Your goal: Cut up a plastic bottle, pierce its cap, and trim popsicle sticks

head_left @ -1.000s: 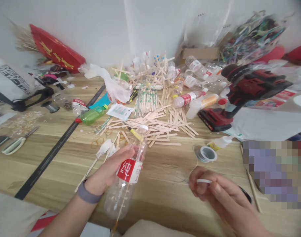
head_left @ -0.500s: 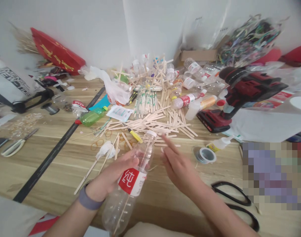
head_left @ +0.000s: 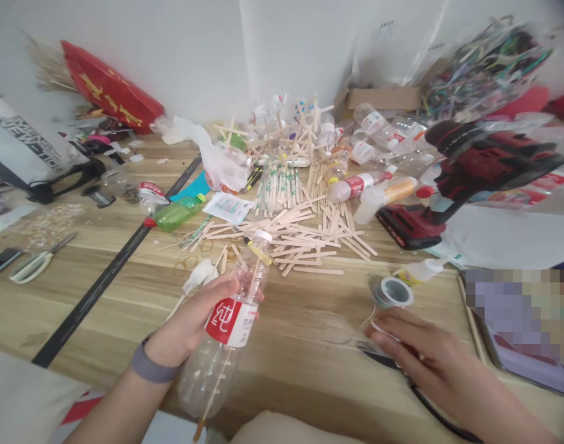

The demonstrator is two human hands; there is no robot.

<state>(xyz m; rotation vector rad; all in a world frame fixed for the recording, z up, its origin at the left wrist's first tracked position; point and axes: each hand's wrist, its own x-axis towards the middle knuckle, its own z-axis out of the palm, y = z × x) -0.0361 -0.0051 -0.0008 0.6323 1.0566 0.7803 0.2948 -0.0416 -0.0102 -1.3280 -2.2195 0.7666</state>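
Note:
My left hand is wrapped round a clear plastic bottle with a red and white label and a white cap. The bottle leans, cap up and away from me, and a thin stick runs inside it and out at its lower end. My right hand is at the right, over the handles of black scissors, just below a spool of clear line. Its fingers are bent close together; what they hold, if anything, is too hidden to make out.
Loose wooden sticks lie across the middle. A red and black drill and a glue bottle are at the right. Green bottle, white-handled scissors and a black strip lie left. A phone is far right.
My right hand has moved from beside the bottle's neck to the right, down by the spool and black scissors. The bottle in my left hand has shifted slightly left.

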